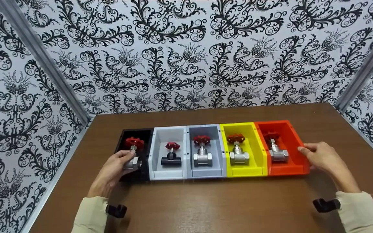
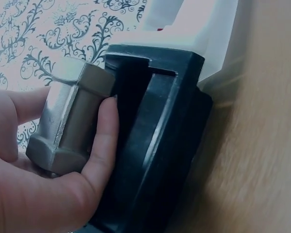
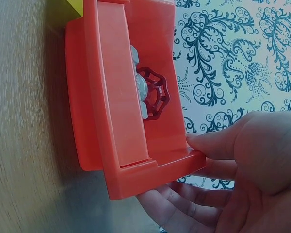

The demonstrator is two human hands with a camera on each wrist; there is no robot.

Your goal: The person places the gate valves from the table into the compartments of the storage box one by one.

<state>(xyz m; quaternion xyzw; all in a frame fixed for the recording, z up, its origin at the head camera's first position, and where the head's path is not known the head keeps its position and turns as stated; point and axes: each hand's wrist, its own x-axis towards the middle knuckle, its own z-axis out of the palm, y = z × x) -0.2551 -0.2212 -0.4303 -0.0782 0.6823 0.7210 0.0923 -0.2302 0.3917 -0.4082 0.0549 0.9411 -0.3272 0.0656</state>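
Note:
My left hand point(image 1: 113, 167) pinches a steel gate valve with a red handwheel point(image 1: 134, 142) at the black bin point(image 1: 143, 174), left end of a joined row. In the left wrist view the valve's hexagonal-ended body point(image 2: 70, 116) sits between thumb and fingers, over the bin's opening. At the right end, my right hand point(image 1: 327, 158) grips the side wall of the red bin point(image 1: 288, 170), thumb on the rim and fingers underneath, as the right wrist view shows. A steel valve point(image 1: 278, 155) with a red handwheel is inside that bin.
Between these stand a white bin point(image 1: 168, 175) with a dark valve point(image 1: 171, 160), a grey bin point(image 1: 207, 173) and a yellow bin point(image 1: 248, 172), the latter two each holding a steel valve. Patterned walls point(image 1: 186, 64) enclose the brown table point(image 1: 212, 207) behind and at the sides.

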